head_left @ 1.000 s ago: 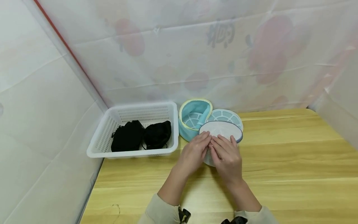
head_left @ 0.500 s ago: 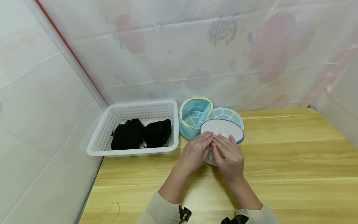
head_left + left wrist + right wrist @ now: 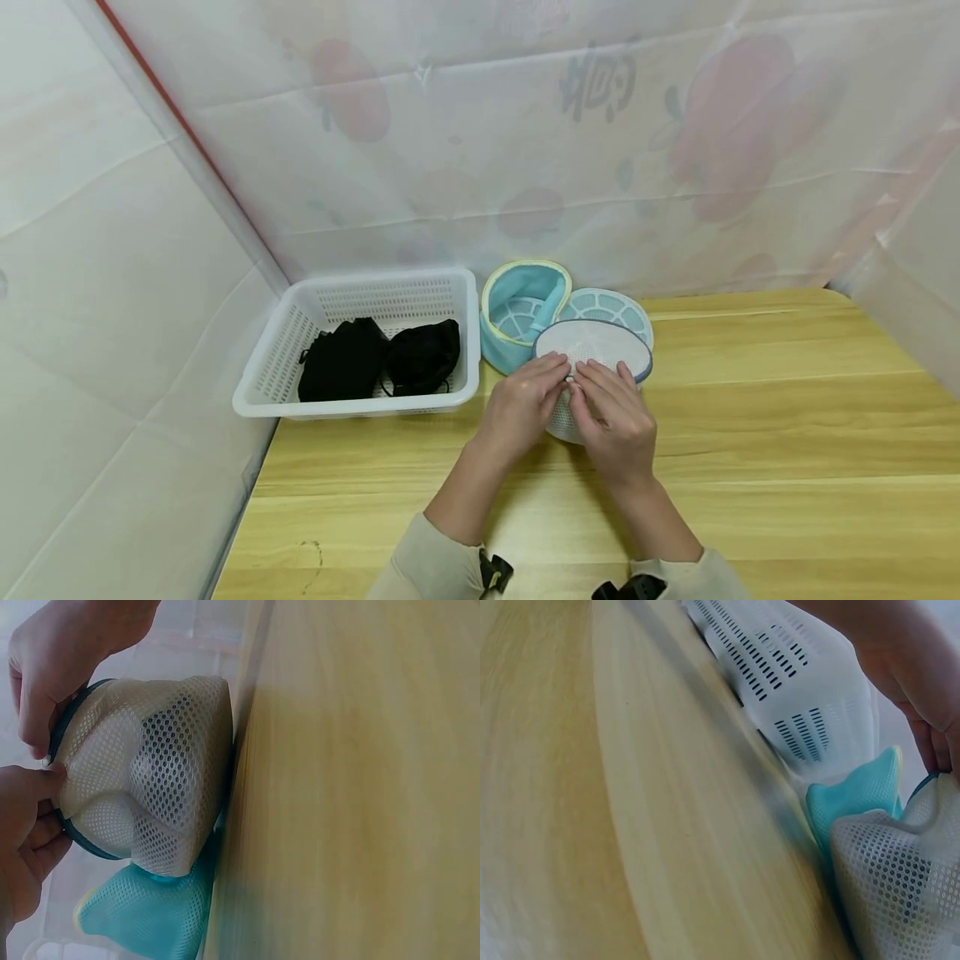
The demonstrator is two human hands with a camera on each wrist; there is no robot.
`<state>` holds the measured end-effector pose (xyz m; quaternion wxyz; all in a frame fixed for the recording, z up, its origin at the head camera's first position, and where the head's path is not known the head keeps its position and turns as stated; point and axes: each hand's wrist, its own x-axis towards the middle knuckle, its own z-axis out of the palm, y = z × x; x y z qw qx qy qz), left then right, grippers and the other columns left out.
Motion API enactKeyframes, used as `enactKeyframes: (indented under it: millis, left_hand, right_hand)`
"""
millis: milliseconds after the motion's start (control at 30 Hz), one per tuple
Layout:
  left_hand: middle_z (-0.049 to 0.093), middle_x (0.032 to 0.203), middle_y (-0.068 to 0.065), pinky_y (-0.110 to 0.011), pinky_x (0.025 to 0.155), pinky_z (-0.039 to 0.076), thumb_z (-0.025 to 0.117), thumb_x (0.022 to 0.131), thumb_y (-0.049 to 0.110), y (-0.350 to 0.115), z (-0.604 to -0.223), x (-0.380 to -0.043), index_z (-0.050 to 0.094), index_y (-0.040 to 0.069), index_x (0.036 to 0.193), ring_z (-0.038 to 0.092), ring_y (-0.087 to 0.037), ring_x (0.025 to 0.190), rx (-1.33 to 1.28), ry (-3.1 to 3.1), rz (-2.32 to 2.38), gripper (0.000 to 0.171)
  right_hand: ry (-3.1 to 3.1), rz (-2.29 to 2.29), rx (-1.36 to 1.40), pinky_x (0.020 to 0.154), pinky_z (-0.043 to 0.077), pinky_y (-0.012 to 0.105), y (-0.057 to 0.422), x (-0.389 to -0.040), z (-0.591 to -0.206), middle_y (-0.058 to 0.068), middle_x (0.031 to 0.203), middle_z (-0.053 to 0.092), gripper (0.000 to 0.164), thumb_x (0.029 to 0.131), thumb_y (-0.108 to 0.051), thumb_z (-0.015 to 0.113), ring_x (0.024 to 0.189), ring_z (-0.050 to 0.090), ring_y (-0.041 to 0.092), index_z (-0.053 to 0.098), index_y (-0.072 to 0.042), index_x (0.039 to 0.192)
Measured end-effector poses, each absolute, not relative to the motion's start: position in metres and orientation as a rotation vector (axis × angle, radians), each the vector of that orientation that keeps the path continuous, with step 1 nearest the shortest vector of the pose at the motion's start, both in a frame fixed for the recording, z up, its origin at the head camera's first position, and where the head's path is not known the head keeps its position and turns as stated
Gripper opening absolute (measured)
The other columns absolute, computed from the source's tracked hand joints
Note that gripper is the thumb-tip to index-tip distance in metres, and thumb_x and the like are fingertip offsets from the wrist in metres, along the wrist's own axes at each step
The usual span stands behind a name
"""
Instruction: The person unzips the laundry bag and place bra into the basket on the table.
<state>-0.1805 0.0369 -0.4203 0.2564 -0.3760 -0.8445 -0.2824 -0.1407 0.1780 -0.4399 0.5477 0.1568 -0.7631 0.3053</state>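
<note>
Now | both hands (image 3: 570,404) together | fingertips pinching white mesh pouch (image 3: 596,350) rim

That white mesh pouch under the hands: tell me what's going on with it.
A person works at the round white mesh pouch with a dark blue rim, which sits on the wooden table. The left hand and right hand both pinch at its near rim, fingertips close together. Behind it stands an open turquoise mesh pouch. To the left, a white perforated plastic basket holds two black cloth bundles.
</note>
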Motion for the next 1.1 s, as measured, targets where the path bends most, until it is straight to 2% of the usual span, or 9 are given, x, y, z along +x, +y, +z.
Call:
enactKeyframes:
  millis: [200, 433, 700, 867, 1000, 1100]
  left_hand:
    - [0.070, 0.121, -0.004, -0.026, 0.101, 0.050, 0.071, 0.091, 0.011, 0.033, -0.421, -0.183, 0.073, 0.006, 0.116, 0.065, -0.016, 0.117, -0.962, -2.317, -0.816, 0.026]
    - [0.070, 0.122, -0.004, -0.024, 0.101, 0.049, 0.071, 0.091, 0.012, 0.028, -0.420, -0.187, 0.074, 0.007, 0.114, 0.064, -0.016, 0.118, -0.918, -2.334, -0.829, 0.024]
    - [0.066, 0.130, -0.003, -0.024, 0.106, 0.045, 0.071, 0.092, 0.022, 0.029, -0.411, -0.180, 0.068, 0.007, 0.124, 0.059, -0.014, 0.126, -0.995, -2.369, -0.697, 0.036]
    - [0.065, 0.131, -0.004, -0.023, 0.109, 0.042, 0.069, 0.094, 0.019, 0.033, -0.408, -0.175, 0.067, 0.005, 0.126, 0.058, -0.016, 0.127, -1.083, -2.323, -0.687, 0.035]
    - [0.067, 0.128, -0.003, -0.022, 0.108, 0.043, 0.068, 0.094, 0.017, 0.036, -0.410, -0.174, 0.069, 0.006, 0.123, 0.060, -0.013, 0.123, -1.088, -2.295, -0.657, 0.031]
    - [0.068, 0.126, -0.002, -0.022, 0.106, 0.044, 0.069, 0.093, 0.015, 0.036, -0.411, -0.174, 0.070, 0.007, 0.121, 0.062, -0.012, 0.121, -1.093, -2.285, -0.638, 0.030]
  right_hand:
    - [-1.816, 0.738, 0.323, 0.100, 0.048, 0.057, 0.181, -0.140, -0.438, 0.016, 0.097, 0.076, 0.016, 0.079, 0.002, 0.070, 0.093, 0.072, 0.036, 0.077, 0.004, 0.093]
    - [-1.794, 0.774, 0.287, 0.098, 0.049, 0.057, 0.185, -0.139, -0.433, 0.017, 0.096, 0.075, 0.015, 0.078, 0.004, 0.070, 0.091, 0.072, 0.036, 0.077, 0.004, 0.092]
    - [-1.775, 0.766, 0.375, 0.099, 0.053, 0.043, 0.184, -0.141, -0.435, 0.017, 0.093, 0.076, 0.014, 0.080, 0.001, 0.069, 0.088, 0.073, 0.037, 0.077, 0.005, 0.090]
    - [-1.775, 0.767, 0.422, 0.103, 0.051, 0.040, 0.180, -0.141, -0.436, 0.018, 0.093, 0.076, 0.014, 0.084, -0.003, 0.069, 0.089, 0.072, 0.036, 0.077, 0.005, 0.093]
    - [-1.786, 0.776, 0.421, 0.106, 0.048, 0.042, 0.180, -0.140, -0.437, 0.017, 0.095, 0.076, 0.014, 0.085, -0.004, 0.070, 0.092, 0.071, 0.037, 0.077, 0.005, 0.094]
    - [-1.819, 0.770, 0.413, 0.106, 0.046, 0.049, 0.180, -0.140, -0.439, 0.016, 0.099, 0.075, 0.018, 0.089, -0.010, 0.070, 0.096, 0.071, 0.037, 0.077, 0.003, 0.099]
